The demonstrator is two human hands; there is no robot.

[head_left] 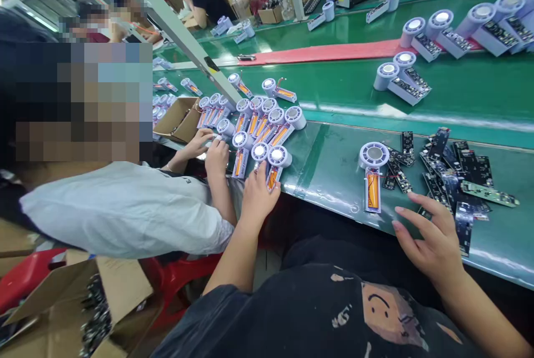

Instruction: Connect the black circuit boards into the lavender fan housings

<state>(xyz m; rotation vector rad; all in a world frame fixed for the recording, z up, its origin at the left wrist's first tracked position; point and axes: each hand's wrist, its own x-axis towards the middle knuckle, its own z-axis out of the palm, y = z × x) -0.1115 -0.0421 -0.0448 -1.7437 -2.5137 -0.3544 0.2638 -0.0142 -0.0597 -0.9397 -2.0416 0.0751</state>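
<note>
My left hand (259, 195) reaches to the front of a cluster of lilac handheld fans, its fingers and thumb around the handle of one fan (278, 157). That handle is uncovered and shows an orange battery; part of it is hidden behind my fingers. In front of me lies another handheld fan (374, 155), round head away from me, with an orange battery (373, 190) and thin red wires in its open handle. Over the bench edge my right hand (431, 230) is open, fingers spread, close to a loose heap of black circuit boards (438, 166).
A co-worker in a white shirt (125, 208) sits at my left, hands among the fans. A slanted grey post (179, 30) rises there. Beyond the green bench (325, 152), a belt (334, 91) carries more fans (404, 77). An open carton (177, 119) stands at the left.
</note>
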